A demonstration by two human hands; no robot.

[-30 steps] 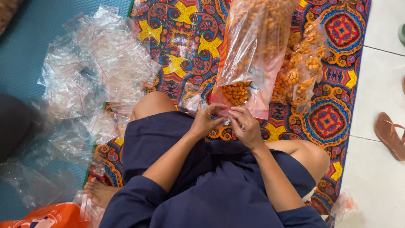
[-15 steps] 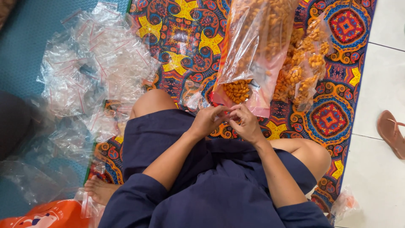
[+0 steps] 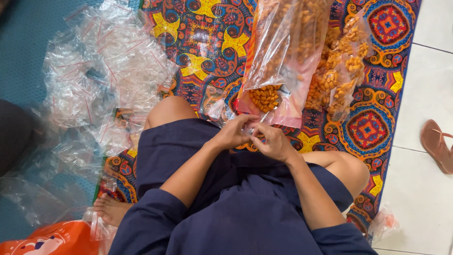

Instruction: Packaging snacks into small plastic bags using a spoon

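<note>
On patterned mat (image 3: 368, 127), both hands (image 3: 255, 137) pinch small bag (image 3: 266, 101).

the setting is a home floor used as an informal snack-packing area. a patterned multicolour woven mat (image 3: 373, 127) lies over white floor tiles (image 3: 424, 189), with a brown flip-flop sandal (image 3: 436, 144) beside it. a heap of small clear plastic zip bags (image 3: 94, 80) covers a teal floor covering (image 3: 23, 47). large clear bags of orange fried snacks (image 3: 292, 52) rest on the mat.
</note>
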